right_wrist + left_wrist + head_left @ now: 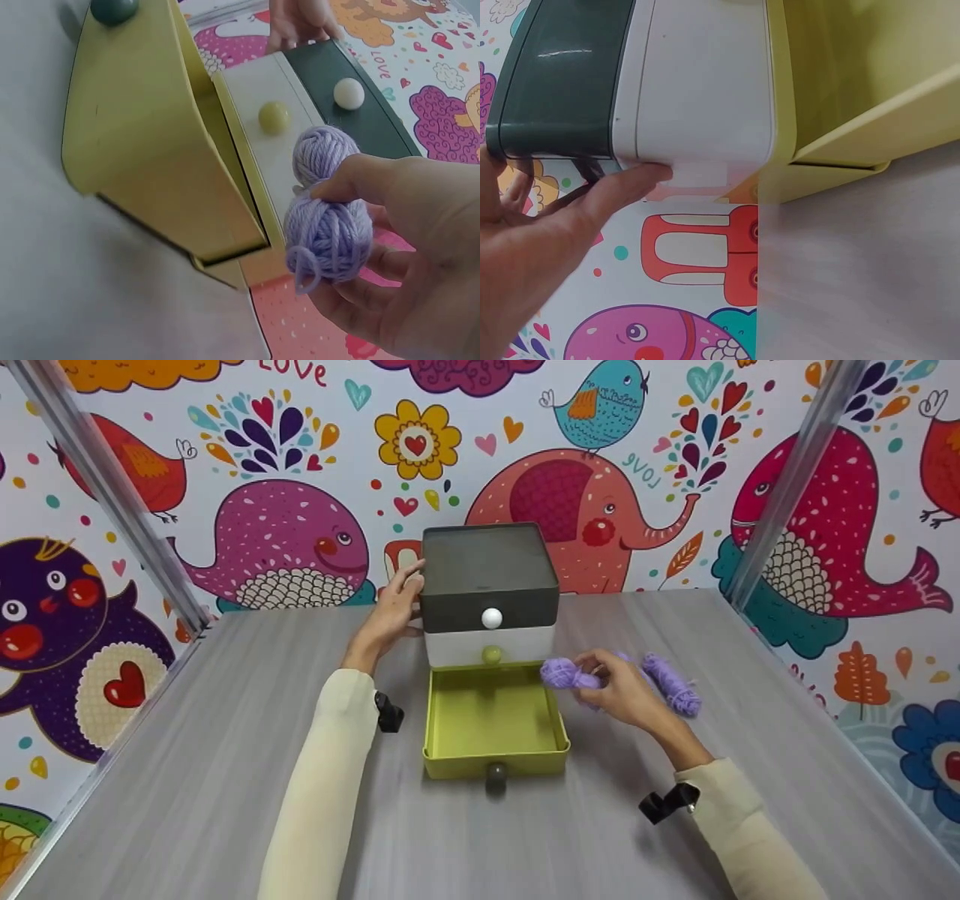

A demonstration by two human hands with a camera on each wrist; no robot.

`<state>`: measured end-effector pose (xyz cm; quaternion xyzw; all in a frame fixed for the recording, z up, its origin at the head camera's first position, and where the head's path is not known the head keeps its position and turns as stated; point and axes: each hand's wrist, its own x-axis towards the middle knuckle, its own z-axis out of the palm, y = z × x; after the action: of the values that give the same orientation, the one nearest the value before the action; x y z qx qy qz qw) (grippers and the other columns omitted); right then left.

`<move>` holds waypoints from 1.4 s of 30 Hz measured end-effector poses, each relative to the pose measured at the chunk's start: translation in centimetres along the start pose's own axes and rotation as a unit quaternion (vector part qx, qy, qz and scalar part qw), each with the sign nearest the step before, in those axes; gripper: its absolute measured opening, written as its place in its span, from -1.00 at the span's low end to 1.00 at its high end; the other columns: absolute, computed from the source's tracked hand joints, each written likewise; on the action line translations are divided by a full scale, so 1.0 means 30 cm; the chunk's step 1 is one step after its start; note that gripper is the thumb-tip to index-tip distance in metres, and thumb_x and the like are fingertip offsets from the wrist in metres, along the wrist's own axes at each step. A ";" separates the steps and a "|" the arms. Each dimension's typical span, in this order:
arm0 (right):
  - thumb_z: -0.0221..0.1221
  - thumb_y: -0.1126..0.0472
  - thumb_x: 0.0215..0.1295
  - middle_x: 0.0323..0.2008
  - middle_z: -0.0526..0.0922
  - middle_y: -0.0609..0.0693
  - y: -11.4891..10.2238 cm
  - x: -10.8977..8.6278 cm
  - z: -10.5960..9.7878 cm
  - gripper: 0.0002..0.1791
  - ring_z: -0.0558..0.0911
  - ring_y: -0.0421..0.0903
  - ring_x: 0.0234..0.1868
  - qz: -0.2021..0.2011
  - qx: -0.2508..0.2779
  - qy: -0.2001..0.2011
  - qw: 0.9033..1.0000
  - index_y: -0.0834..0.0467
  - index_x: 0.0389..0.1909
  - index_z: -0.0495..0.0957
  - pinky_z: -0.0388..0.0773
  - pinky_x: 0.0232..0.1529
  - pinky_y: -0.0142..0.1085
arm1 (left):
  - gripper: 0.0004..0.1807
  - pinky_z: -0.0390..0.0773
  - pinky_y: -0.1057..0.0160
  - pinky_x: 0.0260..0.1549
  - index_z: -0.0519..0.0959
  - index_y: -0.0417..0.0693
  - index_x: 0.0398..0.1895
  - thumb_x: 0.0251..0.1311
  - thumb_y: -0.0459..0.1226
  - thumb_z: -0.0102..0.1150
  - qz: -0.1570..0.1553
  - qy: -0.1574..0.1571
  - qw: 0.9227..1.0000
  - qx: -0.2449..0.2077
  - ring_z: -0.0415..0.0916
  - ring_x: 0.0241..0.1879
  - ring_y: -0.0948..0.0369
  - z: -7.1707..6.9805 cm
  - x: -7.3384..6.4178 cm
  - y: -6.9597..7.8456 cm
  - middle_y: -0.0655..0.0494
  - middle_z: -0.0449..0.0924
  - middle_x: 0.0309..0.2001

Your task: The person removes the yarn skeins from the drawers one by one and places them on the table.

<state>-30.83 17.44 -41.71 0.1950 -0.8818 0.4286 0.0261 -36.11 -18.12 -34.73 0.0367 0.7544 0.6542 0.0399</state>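
Observation:
A small drawer cabinet (487,562) has a dark grey top tier, a white middle tier and a yellow-green bottom drawer (495,766), which is pulled out with nothing inside. My left hand (394,611) touches the cabinet's left side; in the left wrist view, the thumb (634,184) lies along the white and dark tiers. My right hand (619,686) pinches a skein of purple yarn (330,225), narrow at its middle, just right of the open drawer. Another purple yarn skein (672,686) lies on the table to the right of that hand.
The grey table (225,780) runs back to a wall with printed cartoon animals (292,540). Metal posts (112,495) stand at both back corners. Round knobs, one of them white (491,619), stick out from the drawer fronts.

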 end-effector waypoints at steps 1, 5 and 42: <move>0.30 0.37 0.16 -0.17 0.61 0.14 0.005 -0.003 -0.008 -0.60 0.59 0.02 -0.19 0.007 -0.007 0.001 1.000 0.22 0.06 0.55 0.58 -0.36 -0.36 | -0.44 0.32 -0.41 0.26 0.01 0.35 0.58 0.59 0.01 -0.30 -0.001 0.001 1.000 0.002 0.24 0.43 -0.27 0.000 0.000 0.000 -0.17 0.07 0.55; 0.30 0.31 0.21 -0.12 0.60 0.14 0.030 -0.012 -0.045 -0.58 0.57 0.06 -0.12 0.036 -0.035 0.008 0.999 0.20 0.11 0.53 0.57 -0.28 -0.30 | -0.44 0.33 -0.39 0.27 0.01 0.35 0.59 0.59 0.02 -0.30 -0.004 0.000 1.000 0.004 0.25 0.43 -0.25 0.002 0.001 0.002 -0.17 0.07 0.55; 0.12 0.15 0.42 0.32 0.32 0.44 0.306 -0.037 -0.383 -0.43 0.37 0.33 0.23 0.201 -0.096 0.027 0.975 0.31 0.35 0.26 0.43 0.27 0.22 | -0.44 0.35 -0.39 0.25 0.03 0.35 0.58 0.58 0.02 -0.29 -0.001 0.004 1.000 0.011 0.26 0.43 -0.23 -0.003 0.003 0.001 -0.17 0.09 0.54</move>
<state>-34.57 31.70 -41.54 -0.0010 -0.9388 0.3439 -0.0179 -36.20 -18.18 -34.68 0.0344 0.7615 0.6461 0.0372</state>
